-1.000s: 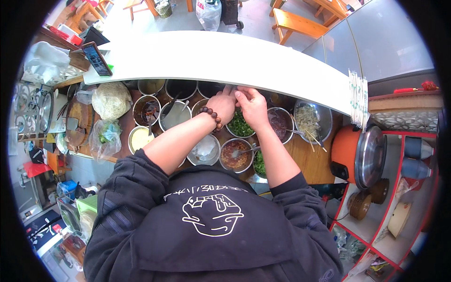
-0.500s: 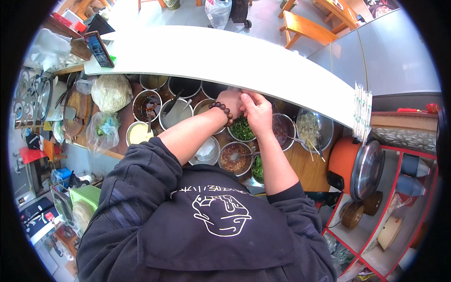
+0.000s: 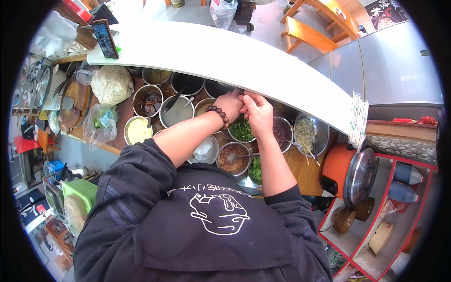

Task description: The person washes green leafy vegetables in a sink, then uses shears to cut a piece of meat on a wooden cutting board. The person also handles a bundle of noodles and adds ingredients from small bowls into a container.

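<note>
My left hand (image 3: 229, 103), below a beaded bracelet (image 3: 219, 115), is closed near the underside of the white counter's edge, its fingertips mostly hidden. Right against it, my right hand (image 3: 258, 114) has thumb and forefinger pinched together. Whatever lies between the fingers is too small or hidden to make out. Under the hands is a pot of chopped green herbs (image 3: 241, 129). Beside it stand a pot of brownish beans or nuts in liquid (image 3: 230, 159), a pot of dark reddish food (image 3: 280, 133) and a tub with white contents (image 3: 205, 149).
A long white counter (image 3: 197, 49) curves across ahead, with a propped phone (image 3: 105, 39) on its left. More pots stand leftward, including a yellow-filled one (image 3: 138, 130) and a dark sauce pot (image 3: 149, 99). An orange cooker (image 3: 337, 165) and red-edged shelves (image 3: 364, 242) stand right.
The view has shifted slightly. My hands stay together at nearly the same place by the counter edge, with the fingers barely changed.
</note>
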`<state>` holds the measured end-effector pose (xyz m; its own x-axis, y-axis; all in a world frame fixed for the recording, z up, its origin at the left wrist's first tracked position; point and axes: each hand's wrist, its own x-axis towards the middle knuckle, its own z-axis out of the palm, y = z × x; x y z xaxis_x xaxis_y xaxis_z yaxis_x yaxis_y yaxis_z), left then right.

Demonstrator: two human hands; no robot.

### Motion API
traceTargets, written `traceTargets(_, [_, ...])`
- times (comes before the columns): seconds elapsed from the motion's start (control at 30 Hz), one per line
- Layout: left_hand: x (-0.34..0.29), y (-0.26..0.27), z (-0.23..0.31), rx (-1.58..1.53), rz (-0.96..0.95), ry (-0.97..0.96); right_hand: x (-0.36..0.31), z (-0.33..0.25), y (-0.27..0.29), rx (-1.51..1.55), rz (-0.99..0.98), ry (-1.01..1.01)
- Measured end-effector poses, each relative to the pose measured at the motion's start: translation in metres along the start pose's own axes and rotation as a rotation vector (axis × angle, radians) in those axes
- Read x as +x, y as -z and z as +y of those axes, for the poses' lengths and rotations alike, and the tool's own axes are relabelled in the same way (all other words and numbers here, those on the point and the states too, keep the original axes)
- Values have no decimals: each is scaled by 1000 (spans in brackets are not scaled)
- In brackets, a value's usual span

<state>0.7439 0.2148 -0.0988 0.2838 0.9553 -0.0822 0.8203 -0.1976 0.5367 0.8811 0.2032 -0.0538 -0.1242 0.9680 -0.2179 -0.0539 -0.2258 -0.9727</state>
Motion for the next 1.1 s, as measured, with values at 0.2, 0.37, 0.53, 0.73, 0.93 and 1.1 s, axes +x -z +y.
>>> traceTargets(0.2, [-42, 17, -20, 64, 127, -67, 6, 9, 2, -115, 4, 47])
traceTargets(0.37, [-63, 32, -50, -147, 221, -63, 22, 23, 2, -477, -59, 196])
traceTargets(0.53, [-79, 55, -54, -364, 280, 74, 34, 32, -9, -726, -179, 566])
traceTargets(0.73, [-76, 58, -68, -348, 418, 86, 39, 32, 0, -1102, -231, 600])
traceTargets(0.93, [-74, 70, -66, -254, 388, 122, 33, 18, 4, -1028, -312, 442])
traceTargets(1.1, [-73, 73, -67, -184, 381, 76, 32, 23, -2, -636, -203, 117])
